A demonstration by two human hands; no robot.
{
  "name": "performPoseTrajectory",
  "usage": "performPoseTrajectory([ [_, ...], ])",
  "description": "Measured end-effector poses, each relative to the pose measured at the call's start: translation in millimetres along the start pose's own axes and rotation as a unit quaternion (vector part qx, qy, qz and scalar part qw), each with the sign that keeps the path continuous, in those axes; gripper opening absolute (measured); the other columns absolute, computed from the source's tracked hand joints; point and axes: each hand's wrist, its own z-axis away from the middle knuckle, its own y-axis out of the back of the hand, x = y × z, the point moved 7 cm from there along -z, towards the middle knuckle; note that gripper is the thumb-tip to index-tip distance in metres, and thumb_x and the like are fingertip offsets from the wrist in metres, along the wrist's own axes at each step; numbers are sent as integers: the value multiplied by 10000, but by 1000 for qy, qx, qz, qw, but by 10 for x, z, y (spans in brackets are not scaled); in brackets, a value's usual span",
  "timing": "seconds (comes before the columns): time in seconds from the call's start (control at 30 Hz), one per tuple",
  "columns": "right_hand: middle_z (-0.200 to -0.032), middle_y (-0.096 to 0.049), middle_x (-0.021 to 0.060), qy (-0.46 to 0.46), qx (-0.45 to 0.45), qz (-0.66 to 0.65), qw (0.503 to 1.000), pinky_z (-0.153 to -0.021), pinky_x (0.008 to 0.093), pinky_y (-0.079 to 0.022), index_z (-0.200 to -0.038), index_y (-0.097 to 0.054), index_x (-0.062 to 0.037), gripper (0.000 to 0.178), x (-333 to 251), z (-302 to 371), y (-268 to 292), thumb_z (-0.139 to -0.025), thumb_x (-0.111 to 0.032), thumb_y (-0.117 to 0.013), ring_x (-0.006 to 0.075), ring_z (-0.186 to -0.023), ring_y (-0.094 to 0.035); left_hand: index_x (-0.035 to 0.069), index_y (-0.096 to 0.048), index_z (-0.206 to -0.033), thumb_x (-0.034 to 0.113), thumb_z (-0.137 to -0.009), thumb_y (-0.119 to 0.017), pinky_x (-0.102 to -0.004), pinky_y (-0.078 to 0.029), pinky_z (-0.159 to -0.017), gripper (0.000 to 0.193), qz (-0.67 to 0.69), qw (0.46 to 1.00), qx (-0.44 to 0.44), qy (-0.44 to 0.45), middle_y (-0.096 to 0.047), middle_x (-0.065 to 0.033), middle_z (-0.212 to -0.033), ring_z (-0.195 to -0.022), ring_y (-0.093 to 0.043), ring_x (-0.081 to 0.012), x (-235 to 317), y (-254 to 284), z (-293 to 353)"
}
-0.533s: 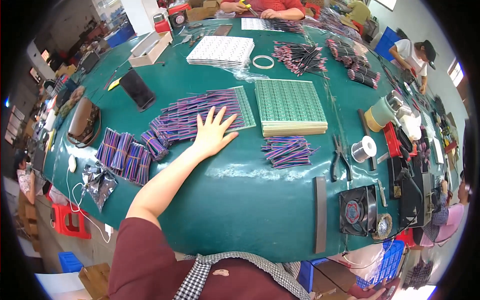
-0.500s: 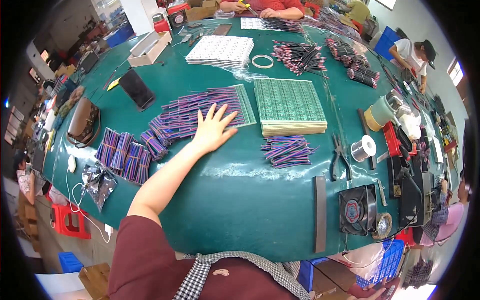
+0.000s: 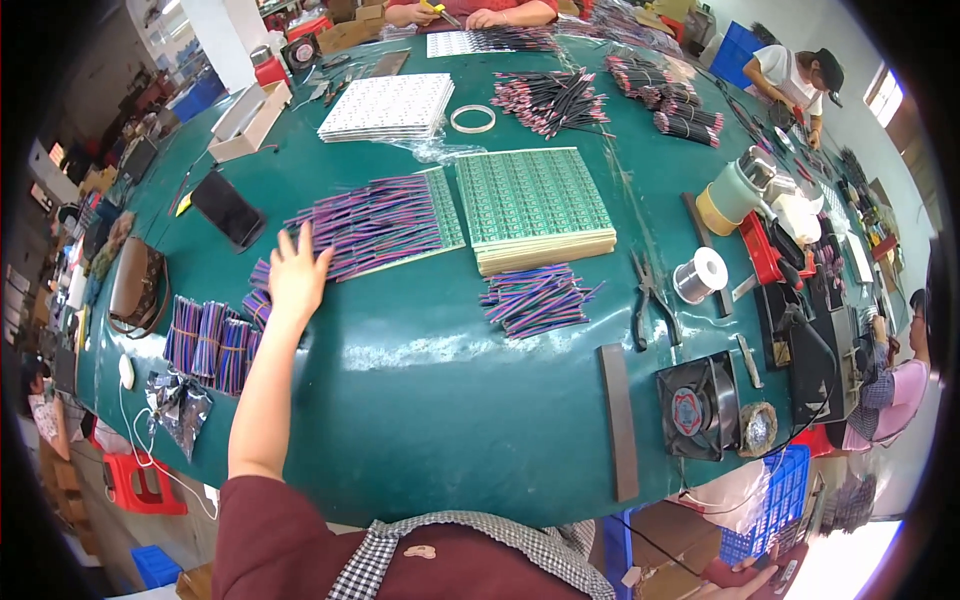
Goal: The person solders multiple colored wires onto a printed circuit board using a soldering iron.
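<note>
Purple-blue wires (image 3: pixel 375 225) could slide off the green board (image 3: pixel 446 208) if your left hand (image 3: pixel 296 286), fingers spread, drags sideways; your right hand's state I cannot tell.

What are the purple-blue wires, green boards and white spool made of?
The thin purple-blue wires look plastic-coated and satiny: their colours are bright. The square, stacked green boards are probably smooth resin: flat sheets with pale edges. The round white spool seems smooth plastic, from its even whiteness; its silvery winding looks metallic.
</note>
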Motion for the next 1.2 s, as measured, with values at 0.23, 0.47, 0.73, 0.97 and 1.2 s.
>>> performPoseTrajectory([
  [0.23,-1070,-568,112,-15,12,18,1000,-552,259,-392,-1288,-453,-57,421,260,-148,-30,-920,-185,-612,157,-674,-491,117,-393,-1432,504,-979,-388,-556,-322,-1027,596,-29,991,-132,-2,-619,-186,-1161,-1114,-577,-358,-455,-22,-108],
  [0.47,-1116,-578,118,-31,17,34,999,-565,240,-386,-1290,-461,-28,423,397,-270,-135,-929,-195,-605,135,-669,-483,150,-401,-1431,546,-969,-380,-571,-268,-1066,609,0,989,-147,-34,-568,-157,-1243,-1174,-547,-326,-558,-79,-168],
  [0.73,-1168,-590,125,-53,26,39,997,-580,218,-379,-1293,-470,6,432,531,-373,-143,-939,-207,-596,109,-664,-474,63,-469,-1371,417,-899,-607,-469,-404,-974,606,83,993,-23,-81,-591,-176,-1246,-1037,-620,-341,447,383,-565],
  [0.97,-1202,-600,128,-60,75,-8,995,-594,209,-371,-1307,-472,20,461,482,-373,30,-939,-226,-601,92,-668,-463,-74,-318,-1423,554,-798,-681,-409,-342,-1087,957,366,895,-90,-237,-350,-244,-1461,-1367,-345,-347,2257,71,-1073],
  [1.2,-1225,-596,117,-44,33,5,998,-584,208,-369,-1308,-463,15,469,430,-363,-18,-932,-225,-608,95,-642,-447,-62,-507,-1275,576,-608,-801,-446,-384,-1033,970,311,888,-184,-285,-562,-246,-1242,-1189,-523,-353,2593,-295,-1191],
])
